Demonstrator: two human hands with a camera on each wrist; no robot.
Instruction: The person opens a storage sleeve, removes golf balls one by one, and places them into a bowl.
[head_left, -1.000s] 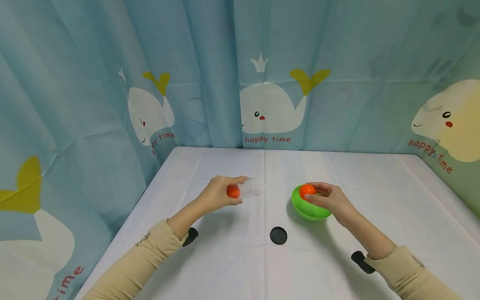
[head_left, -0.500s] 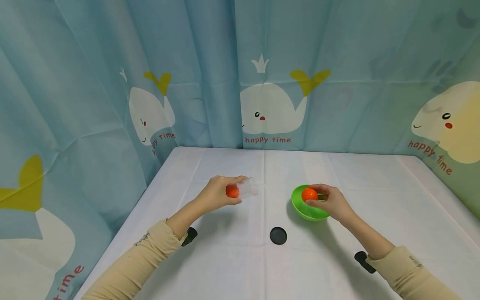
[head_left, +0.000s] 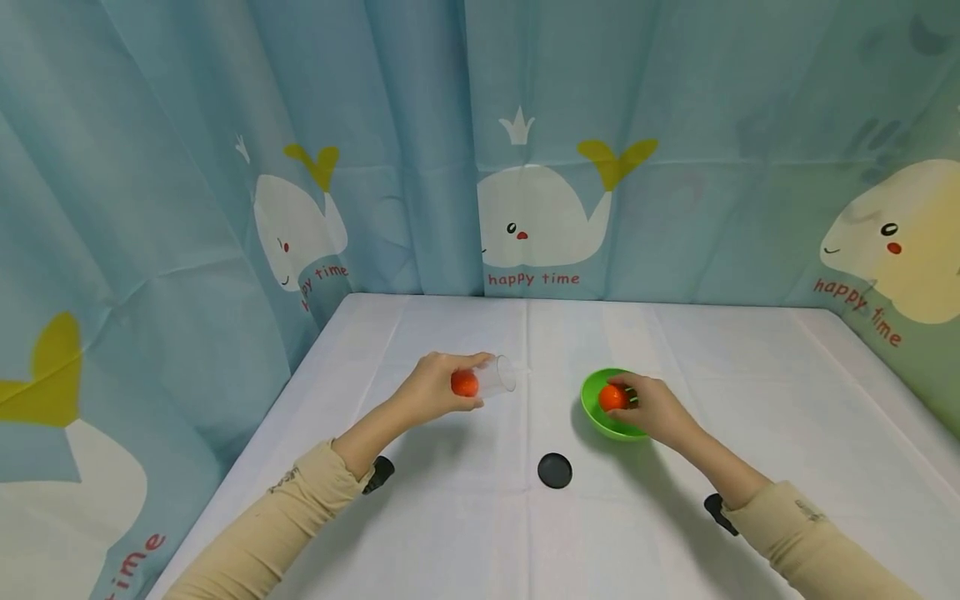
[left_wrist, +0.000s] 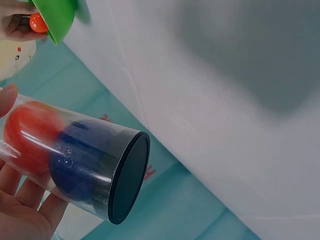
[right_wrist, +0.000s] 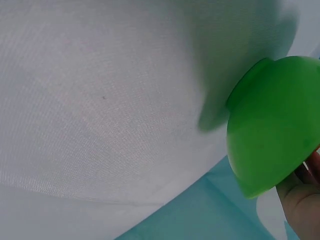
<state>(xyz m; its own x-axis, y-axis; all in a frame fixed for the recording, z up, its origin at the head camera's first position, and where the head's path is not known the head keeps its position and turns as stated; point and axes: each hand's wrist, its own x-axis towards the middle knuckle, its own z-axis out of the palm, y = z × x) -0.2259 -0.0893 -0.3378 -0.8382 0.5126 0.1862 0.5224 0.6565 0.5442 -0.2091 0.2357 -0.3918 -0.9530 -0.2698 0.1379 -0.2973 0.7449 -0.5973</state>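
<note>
Nearest, a black lid point(head_left: 555, 471) lies at six o'clock on the table point(head_left: 750, 367). Beyond, the left hand point(head_left: 435, 387) grips a clear tube point(head_left: 491, 377) sideways at ten o'clock, holding one orange ball point(head_left: 464, 383). At two o'clock, the right hand point(head_left: 656, 408) pinches another ball point(head_left: 612, 397) inside the green bowl point(head_left: 600, 417); best to lift it straight, clear of the rim.

right hand point(right_wrist: 302, 200) — cut off at edge | green bowl point(right_wrist: 272, 125) hides its ball
</note>
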